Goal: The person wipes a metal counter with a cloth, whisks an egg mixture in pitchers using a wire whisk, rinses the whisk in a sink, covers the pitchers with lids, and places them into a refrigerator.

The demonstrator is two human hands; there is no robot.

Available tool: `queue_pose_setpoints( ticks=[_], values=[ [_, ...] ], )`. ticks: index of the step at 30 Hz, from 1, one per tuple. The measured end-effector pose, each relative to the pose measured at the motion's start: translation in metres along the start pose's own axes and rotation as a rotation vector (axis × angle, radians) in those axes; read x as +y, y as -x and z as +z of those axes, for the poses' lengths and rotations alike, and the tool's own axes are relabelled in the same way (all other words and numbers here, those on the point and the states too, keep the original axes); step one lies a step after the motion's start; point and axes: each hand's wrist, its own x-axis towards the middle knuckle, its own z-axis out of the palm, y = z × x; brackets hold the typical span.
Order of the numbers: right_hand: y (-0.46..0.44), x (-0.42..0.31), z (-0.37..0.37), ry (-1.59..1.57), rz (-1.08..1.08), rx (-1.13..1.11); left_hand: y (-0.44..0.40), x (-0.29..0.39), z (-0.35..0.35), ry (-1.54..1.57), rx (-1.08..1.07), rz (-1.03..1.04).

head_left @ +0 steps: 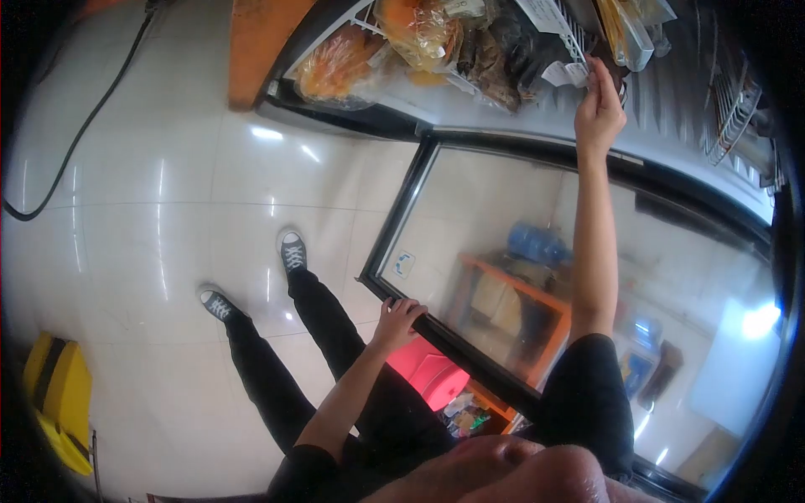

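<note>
My left hand (pixel 397 325) is wrapped over the black frame of an open glass door (pixel 474 356). Inside the refrigerated cabinet, my right hand (pixel 599 113) is raised to the end of a white wire shelf (pixel 573 38), fingers pressed together; what they pinch is too small to tell. White paper tags (pixel 565 74) hang just left of its fingertips. Plastic-wrapped orange food packs (pixel 335 67) and dark wrapped packs (pixel 499 63) lie on the shelf. Yellowish packs (pixel 622 33) stand to the right of the fingers.
Another wire rack (pixel 731 117) is at the cabinet's right. An orange panel (pixel 264 50) stands beside the cabinet. A black cable (pixel 88 113) crosses the tiled floor, with a yellow object (pixel 63 394) at lower left. A pink container (pixel 429 373) sits below the door edge.
</note>
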Motion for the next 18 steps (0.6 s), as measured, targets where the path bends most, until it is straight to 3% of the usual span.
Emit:
queue_pose_setpoints(
  ticks=[10, 18],
  values=[
    [-0.001, -0.004, 0.009, 0.051, -0.132, 0.017, 0.000, -0.003, 0.001, -0.020, -0.006, -0.003],
    [0.006, -0.011, 0.028, 0.066, -0.080, 0.167, 0.000, -0.002, -0.001, -0.027, -0.025, -0.004]
  ],
)
